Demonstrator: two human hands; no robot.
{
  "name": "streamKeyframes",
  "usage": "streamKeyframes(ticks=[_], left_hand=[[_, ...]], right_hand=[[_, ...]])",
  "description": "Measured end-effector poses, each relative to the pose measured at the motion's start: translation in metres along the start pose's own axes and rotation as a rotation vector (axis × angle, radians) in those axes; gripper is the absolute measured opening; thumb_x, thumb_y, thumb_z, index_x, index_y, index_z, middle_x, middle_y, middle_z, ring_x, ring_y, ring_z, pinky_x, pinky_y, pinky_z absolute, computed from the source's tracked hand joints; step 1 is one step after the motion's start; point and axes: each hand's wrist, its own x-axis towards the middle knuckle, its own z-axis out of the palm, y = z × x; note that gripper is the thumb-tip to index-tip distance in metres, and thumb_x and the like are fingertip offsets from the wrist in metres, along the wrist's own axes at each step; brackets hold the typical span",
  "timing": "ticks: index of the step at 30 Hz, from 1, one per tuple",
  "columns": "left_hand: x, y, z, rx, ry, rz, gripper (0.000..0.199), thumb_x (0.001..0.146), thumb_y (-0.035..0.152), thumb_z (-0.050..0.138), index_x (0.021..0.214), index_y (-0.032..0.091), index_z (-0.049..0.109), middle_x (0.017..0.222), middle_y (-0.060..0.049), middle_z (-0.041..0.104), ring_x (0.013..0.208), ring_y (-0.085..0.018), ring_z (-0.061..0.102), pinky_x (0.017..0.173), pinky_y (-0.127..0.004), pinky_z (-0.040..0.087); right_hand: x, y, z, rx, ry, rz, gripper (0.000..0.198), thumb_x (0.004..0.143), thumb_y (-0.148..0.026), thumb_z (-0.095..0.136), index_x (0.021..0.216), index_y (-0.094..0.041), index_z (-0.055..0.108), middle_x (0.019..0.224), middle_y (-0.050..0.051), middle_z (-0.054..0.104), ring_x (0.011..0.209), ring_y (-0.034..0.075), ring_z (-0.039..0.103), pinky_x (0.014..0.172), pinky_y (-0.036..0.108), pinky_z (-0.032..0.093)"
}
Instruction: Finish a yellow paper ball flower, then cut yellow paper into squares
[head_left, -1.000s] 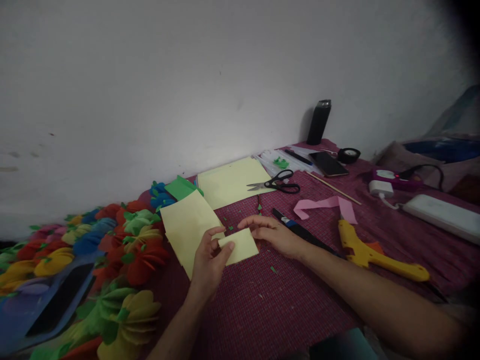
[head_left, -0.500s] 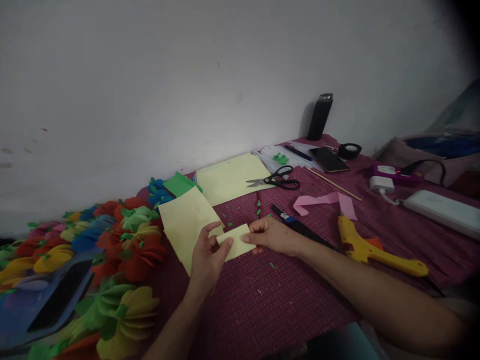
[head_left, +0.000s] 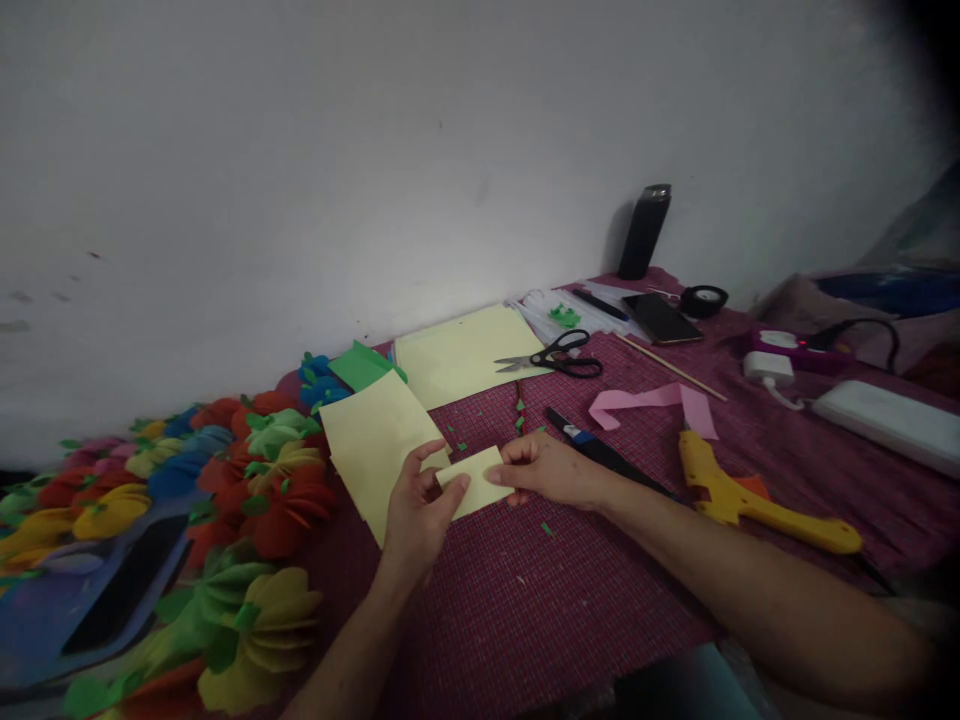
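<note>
Small pale-yellow paper piece point(head_left: 480, 490), one: on the near side of the black-handled scissors point(head_left: 553, 357), pinched at its left end by the left hand point(head_left: 420, 510) and at its right end by the right hand point(head_left: 553, 470), thumbs uppermost. Larger yellow sheets point(head_left: 465, 350), partly under the scissors' blades. Pink strip point(head_left: 667, 396) and yellow glue gun point(head_left: 765, 512), right of the scissors, nearer.

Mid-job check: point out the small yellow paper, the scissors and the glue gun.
Small yellow paper point(head_left: 478, 488): head view, middle of its visible face.
Scissors point(head_left: 537, 358): head view, the pivot.
Glue gun point(head_left: 729, 503): head view, the yellow body.
</note>
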Motion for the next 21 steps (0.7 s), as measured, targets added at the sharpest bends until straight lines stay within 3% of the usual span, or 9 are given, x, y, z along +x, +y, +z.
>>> streamKeyframes(ticks=[3,9,12,17,21], left_hand=[[-0.0006,0.0020,0.0018,-0.067,0.009,-0.082,0.051,0.064,0.032,0.071,0.107,0.017,0.049,0.064,0.002,0.062,0.055,-0.013,0.058,0.054,-0.023,0.044],[-0.0020,-0.0001,0.0034,-0.156,-0.048,-0.310,0.028,0.059,0.034,0.075,0.075,0.015,0.063,0.061,-0.001,0.065,0.053,-0.013,0.059,0.054,-0.024,0.044],[-0.0023,-0.0024,0.0038,-0.173,-0.061,-0.320,0.024,0.061,0.033,0.074,0.070,0.013,0.065,0.060,-0.002,0.066,0.053,-0.013,0.059,0.055,-0.024,0.044],[-0.0022,-0.0024,0.0037,-0.246,-0.053,-0.321,0.022,0.064,0.031,0.072,0.071,0.011,0.065,0.056,-0.002,0.064,0.050,-0.014,0.057,0.054,-0.026,0.044],[-0.0030,0.0006,0.0056,-0.275,-0.041,-0.316,0.019,0.062,0.028,0.072,0.067,0.011,0.064,0.056,-0.002,0.064,0.051,-0.013,0.057,0.054,-0.025,0.044]], right_hand=[[-0.0004,0.0008,0.0021,-0.017,-0.005,-0.010,0.031,0.066,-0.045,0.065,0.060,-0.015,0.057,0.052,-0.005,0.053,0.045,0.007,0.049,0.047,0.020,0.041],[-0.0008,0.0067,0.0085,-0.075,-0.061,-0.031,0.035,0.070,-0.042,0.061,0.052,-0.017,0.045,0.045,-0.008,0.039,0.041,0.006,0.044,0.047,0.020,0.042],[-0.0016,0.0069,0.0101,-0.094,-0.054,-0.025,0.035,0.069,-0.039,0.062,0.051,-0.017,0.041,0.044,-0.009,0.036,0.040,0.005,0.043,0.047,0.020,0.043],[-0.0023,0.0039,0.0088,-0.127,-0.061,-0.008,0.032,0.072,-0.039,0.059,0.055,-0.016,0.046,0.046,-0.007,0.044,0.043,0.007,0.052,0.040,0.017,0.035],[-0.0025,0.0028,0.0085,-0.115,-0.067,0.009,0.031,0.072,-0.041,0.060,0.056,-0.017,0.047,0.046,-0.007,0.046,0.044,0.008,0.053,0.042,0.017,0.036]])
